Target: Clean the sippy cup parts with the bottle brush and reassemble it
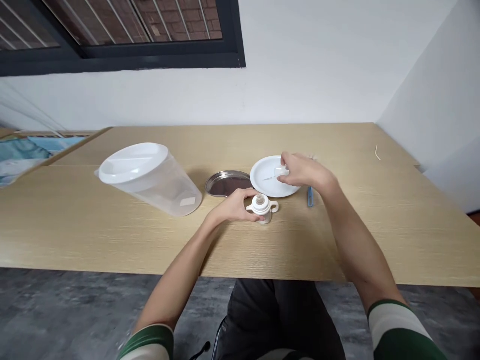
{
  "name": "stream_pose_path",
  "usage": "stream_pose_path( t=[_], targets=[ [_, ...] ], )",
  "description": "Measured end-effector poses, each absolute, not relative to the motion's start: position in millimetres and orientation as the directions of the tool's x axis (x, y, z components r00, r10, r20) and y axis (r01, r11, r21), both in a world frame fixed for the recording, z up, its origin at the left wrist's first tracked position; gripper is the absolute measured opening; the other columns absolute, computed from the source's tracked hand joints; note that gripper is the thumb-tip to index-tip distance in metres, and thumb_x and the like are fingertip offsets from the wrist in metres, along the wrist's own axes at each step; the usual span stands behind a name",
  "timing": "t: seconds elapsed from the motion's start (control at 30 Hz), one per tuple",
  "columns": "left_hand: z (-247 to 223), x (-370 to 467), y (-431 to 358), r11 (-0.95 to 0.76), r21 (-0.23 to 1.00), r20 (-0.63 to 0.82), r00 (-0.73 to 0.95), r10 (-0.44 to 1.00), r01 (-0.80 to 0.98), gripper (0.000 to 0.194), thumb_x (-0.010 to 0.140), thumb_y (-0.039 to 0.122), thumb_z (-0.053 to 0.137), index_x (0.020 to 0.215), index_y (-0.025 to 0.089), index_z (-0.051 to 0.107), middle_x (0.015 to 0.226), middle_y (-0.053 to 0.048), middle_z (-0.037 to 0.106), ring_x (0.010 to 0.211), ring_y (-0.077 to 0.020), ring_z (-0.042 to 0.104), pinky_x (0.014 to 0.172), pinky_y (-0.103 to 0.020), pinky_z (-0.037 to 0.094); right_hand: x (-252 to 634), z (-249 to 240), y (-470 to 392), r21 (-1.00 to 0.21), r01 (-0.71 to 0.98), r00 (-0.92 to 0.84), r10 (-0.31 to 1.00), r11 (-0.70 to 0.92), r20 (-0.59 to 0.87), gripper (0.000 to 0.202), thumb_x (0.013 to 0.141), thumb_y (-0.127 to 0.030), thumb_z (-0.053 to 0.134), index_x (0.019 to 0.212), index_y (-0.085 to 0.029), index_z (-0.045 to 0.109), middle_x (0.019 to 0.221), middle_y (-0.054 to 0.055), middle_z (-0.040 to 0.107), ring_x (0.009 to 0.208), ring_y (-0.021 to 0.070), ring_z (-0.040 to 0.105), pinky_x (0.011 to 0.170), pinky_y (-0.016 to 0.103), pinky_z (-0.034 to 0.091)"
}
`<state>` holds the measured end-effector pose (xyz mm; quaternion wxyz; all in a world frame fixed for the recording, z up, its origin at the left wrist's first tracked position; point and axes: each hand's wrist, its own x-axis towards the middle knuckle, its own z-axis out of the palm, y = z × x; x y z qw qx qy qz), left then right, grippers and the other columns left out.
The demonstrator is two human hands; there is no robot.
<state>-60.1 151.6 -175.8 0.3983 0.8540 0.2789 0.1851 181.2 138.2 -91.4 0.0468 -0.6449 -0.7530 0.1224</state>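
A small white baby bottle (261, 210) with a pale teat on top and a handle on each side stands upright on the table. My left hand (240, 206) grips it from the left, thumb and fingers around its near and far sides. Above the white plate (275, 192), my right hand (300, 171) pinches a clear, dome-shaped bottle cap (282, 171). A thin line or stick, too fine to name, shows on the plate beside the cap. Whether the cap touches the plate I cannot tell.
An oval metal tray (227, 184) lies left of the plate. A translucent lidded plastic pitcher (150, 177) stands further left. A small blue object (310, 197) lies right of the plate, and a thin white strip (377, 152) near the table's (393, 225) right edge.
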Motion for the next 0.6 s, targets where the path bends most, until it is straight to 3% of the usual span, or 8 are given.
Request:
stream_pose_path(
  t=[0.13, 0.33, 0.5, 0.6],
  targets=[
    [-176.5, -59.3, 150.2, -0.533, 0.768, 0.099, 0.756, 0.647, 0.355, 0.046, 0.064, 0.035, 0.081, 0.103, 0.015, 0.068, 0.101, -0.007, 0.071, 0.093, -0.0229, 0.064, 0.084, -0.032, 0.048, 173.1, -114.0, 157.2, -0.165, 0.977, -0.177, 0.951, 0.138, -0.254, 0.041, 0.081, -0.032, 0.068, 0.116, -0.013, 0.057, 0.118, 0.016, 0.061, 0.096, 0.0240, 0.062, 0.069, 0.028, 0.043],
    [-173.6, -58.2, 147.6, -0.498, 0.787, 0.069, 0.749, 0.659, 0.365, 0.045, 0.065, 0.033, 0.079, 0.105, 0.014, 0.068, 0.103, -0.007, 0.071, 0.096, -0.0242, 0.065, 0.087, -0.034, 0.049, 167.1, -124.9, 162.3, -0.150, 0.978, -0.181, 0.940, 0.143, -0.290, 0.035, 0.084, -0.031, 0.067, 0.112, -0.011, 0.062, 0.112, 0.017, 0.065, 0.088, 0.0234, 0.065, 0.064, 0.028, 0.043],
    [-173.0, -57.6, 145.7, -0.511, 0.773, 0.088, 0.735, 0.672, 0.375, 0.044, 0.065, 0.031, 0.079, 0.103, 0.014, 0.068, 0.101, -0.007, 0.072, 0.093, -0.0231, 0.065, 0.086, -0.033, 0.049, 175.4, -122.2, 163.2, -0.150, 0.980, -0.169, 0.948, 0.132, -0.269, 0.038, 0.086, -0.039, 0.067, 0.113, -0.013, 0.062, 0.115, 0.017, 0.064, 0.094, 0.0231, 0.064, 0.069, 0.027, 0.042],
    [-174.1, -56.8, 144.9, -0.525, 0.771, 0.109, 0.737, 0.667, 0.361, 0.044, 0.065, 0.032, 0.079, 0.104, 0.015, 0.068, 0.099, -0.006, 0.072, 0.090, -0.0220, 0.065, 0.083, -0.031, 0.049, 177.6, -109.0, 155.1, -0.235, 0.960, -0.189, 0.972, 0.153, -0.139, 0.038, 0.090, -0.046, 0.061, 0.111, -0.015, 0.061, 0.112, 0.014, 0.065, 0.091, 0.0216, 0.062, 0.069, 0.027, 0.041]
  ],
)
